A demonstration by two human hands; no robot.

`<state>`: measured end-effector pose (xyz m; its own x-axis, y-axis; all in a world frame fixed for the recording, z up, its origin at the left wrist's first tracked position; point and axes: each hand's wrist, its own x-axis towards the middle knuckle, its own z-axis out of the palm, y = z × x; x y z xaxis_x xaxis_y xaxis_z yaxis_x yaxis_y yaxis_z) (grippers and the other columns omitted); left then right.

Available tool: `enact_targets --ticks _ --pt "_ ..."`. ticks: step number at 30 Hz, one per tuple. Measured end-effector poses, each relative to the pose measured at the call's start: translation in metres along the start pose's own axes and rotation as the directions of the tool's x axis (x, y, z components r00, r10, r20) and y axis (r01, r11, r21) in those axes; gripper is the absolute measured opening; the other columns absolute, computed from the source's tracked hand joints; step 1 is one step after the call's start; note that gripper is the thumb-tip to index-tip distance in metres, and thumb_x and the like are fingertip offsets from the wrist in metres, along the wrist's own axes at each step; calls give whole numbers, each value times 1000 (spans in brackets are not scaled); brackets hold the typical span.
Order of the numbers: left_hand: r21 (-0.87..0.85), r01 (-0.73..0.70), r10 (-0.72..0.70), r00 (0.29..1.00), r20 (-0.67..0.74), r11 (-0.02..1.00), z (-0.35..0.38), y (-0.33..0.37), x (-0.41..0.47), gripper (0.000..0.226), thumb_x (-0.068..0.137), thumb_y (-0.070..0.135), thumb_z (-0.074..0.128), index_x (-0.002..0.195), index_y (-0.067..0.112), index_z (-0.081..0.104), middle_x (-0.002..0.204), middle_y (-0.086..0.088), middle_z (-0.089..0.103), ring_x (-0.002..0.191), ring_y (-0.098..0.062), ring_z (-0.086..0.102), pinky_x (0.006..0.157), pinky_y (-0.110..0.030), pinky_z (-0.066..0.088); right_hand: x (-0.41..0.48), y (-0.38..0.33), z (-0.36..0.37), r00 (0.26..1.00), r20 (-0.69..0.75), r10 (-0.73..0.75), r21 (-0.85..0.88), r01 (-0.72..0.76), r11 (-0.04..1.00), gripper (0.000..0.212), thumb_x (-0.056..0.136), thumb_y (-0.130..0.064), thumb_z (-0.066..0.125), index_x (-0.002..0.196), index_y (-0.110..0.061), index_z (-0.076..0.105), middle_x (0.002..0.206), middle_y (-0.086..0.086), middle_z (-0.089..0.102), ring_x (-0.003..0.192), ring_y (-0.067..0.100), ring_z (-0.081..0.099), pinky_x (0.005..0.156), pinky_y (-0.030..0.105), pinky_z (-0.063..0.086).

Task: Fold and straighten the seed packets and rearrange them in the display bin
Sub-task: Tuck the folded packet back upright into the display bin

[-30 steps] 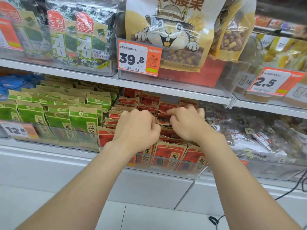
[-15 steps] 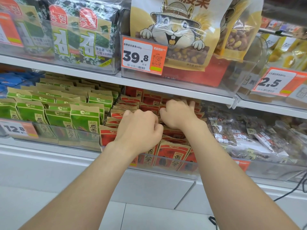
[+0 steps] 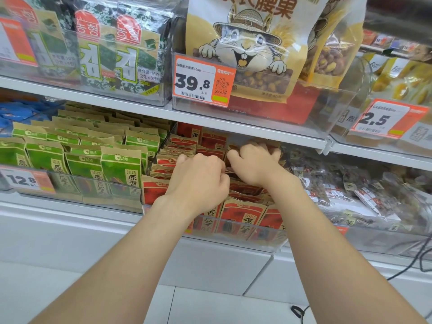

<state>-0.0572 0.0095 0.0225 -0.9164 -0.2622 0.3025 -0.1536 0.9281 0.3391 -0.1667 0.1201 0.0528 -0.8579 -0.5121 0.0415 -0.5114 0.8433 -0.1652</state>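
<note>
Several red-and-tan seed packets stand in rows inside a clear display bin on the lower shelf. My left hand is over the middle rows with its fingers curled down into the packet tops. My right hand reaches further back, its fingers curled over the tops of the rear packets under the upper shelf. What exactly each hand grips is hidden by the knuckles.
Green seed packets fill the bin to the left, behind a 12.8 price tag. Clear bagged snacks lie to the right. The shelf above hangs low over the bin, carrying nut bags and a 39.8 tag.
My right hand has moved deeper toward the back of the bin. My left hand has stayed over the middle rows. The camera has tilted slightly.
</note>
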Motion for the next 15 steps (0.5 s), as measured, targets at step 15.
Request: enact_targets --ticks 15 --pt "22 -93 91 995 50 995 2 13 -7 38 105 23 43 127 20 73 131 -1 68 119 -24 64 109 -51 38 -80 32 -15 829 -514 -219 -242 105 965 29 74 17 73 96 -1 77 89 15 72 86 40 66 70 44 52"
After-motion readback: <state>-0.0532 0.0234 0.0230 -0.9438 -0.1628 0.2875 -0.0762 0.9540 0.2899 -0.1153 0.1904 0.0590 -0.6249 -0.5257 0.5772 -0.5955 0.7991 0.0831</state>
